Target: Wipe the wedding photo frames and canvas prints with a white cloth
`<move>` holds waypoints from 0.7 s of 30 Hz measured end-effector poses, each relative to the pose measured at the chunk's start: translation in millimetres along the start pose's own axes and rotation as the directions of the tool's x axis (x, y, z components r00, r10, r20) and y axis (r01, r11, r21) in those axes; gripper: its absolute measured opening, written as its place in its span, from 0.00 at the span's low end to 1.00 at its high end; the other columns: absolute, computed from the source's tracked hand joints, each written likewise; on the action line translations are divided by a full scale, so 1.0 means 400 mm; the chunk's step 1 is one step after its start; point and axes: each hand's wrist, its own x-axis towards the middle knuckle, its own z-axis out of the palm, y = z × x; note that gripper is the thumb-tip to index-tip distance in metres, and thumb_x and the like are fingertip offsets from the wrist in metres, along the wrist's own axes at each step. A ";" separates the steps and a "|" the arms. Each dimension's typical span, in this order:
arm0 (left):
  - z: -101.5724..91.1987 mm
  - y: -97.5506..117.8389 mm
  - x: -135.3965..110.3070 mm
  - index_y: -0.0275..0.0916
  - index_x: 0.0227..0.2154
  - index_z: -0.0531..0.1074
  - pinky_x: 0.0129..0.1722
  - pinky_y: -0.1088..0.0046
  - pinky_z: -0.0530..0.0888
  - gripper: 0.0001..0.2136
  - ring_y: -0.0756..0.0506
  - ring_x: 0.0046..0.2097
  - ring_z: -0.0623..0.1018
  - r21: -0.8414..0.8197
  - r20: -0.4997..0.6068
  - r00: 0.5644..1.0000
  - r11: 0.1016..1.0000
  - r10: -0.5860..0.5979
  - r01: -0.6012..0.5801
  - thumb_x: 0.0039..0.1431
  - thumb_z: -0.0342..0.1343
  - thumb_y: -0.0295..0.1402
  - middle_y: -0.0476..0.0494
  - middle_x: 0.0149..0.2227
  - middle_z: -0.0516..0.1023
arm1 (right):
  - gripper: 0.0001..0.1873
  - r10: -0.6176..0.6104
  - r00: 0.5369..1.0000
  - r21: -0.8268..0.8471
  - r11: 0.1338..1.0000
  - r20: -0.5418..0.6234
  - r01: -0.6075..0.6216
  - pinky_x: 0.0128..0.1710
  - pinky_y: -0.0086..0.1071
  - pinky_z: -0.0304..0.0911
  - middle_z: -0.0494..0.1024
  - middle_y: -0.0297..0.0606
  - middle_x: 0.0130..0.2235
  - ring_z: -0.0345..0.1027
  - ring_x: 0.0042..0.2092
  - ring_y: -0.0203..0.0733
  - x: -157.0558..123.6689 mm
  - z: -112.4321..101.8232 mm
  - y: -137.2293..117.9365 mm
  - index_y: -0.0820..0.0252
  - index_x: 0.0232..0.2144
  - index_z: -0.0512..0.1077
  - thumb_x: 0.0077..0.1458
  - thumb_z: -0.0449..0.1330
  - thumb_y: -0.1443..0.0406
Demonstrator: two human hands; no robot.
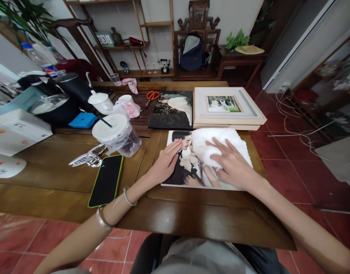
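Note:
A wedding photo panel [189, 167] lies flat on the wooden table in front of me, showing a couple in dark and white clothes. My left hand [166, 161] rests on its left part with the fingers stretched out together. A fluffy white cloth [234, 142] covers much of the panel's upper right. On top of this cloth my right hand [230, 163] presses down, fingers spread and flat. Just behind the panel lie a dark photo album or panel [172, 110] with a white gown on it and a pale frame [200, 104] holding a small wedding picture.
Left on the table [63, 190] are a phone [105, 180], a lidded cup [116, 133] in plastic, a silvery clip-like object [89, 156] and a blue box [83, 120]. Orange-handled scissors [152, 97], a white teapot [101, 102] and a black kettle [73, 89] stand farther back.

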 end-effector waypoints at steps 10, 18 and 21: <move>0.006 0.001 -0.002 0.42 0.62 0.57 0.65 0.52 0.54 0.21 0.44 0.67 0.56 -0.067 -0.072 0.997 0.998 -0.008 0.003 0.69 0.38 0.32 0.40 0.65 0.59 | 0.12 -0.041 0.999 0.010 0.999 0.022 0.041 0.62 0.64 0.30 0.53 0.57 0.65 0.35 0.67 0.68 -0.031 0.040 -0.075 0.64 0.33 0.79 0.43 0.60 0.72; 0.001 0.001 -0.003 0.40 0.62 0.57 0.65 0.54 0.55 0.20 0.45 0.67 0.55 -0.069 -0.056 0.998 0.997 0.012 -0.016 0.69 0.38 0.32 0.39 0.66 0.58 | 0.18 -0.159 0.981 0.352 0.930 0.108 0.111 0.65 0.56 0.32 0.57 0.42 0.65 0.38 0.68 0.55 -0.161 -0.009 -0.173 0.57 0.32 0.76 0.34 0.55 0.72; 0.000 0.000 -0.003 0.40 0.62 0.57 0.65 0.55 0.54 0.20 0.45 0.67 0.55 -0.067 -0.049 0.999 0.998 0.016 -0.020 0.69 0.38 0.32 0.39 0.65 0.58 | 0.21 -0.106 0.993 0.337 0.938 0.054 0.081 0.65 0.53 0.38 0.64 0.42 0.62 0.47 0.66 0.50 -0.130 -0.018 -0.135 0.58 0.33 0.74 0.34 0.52 0.74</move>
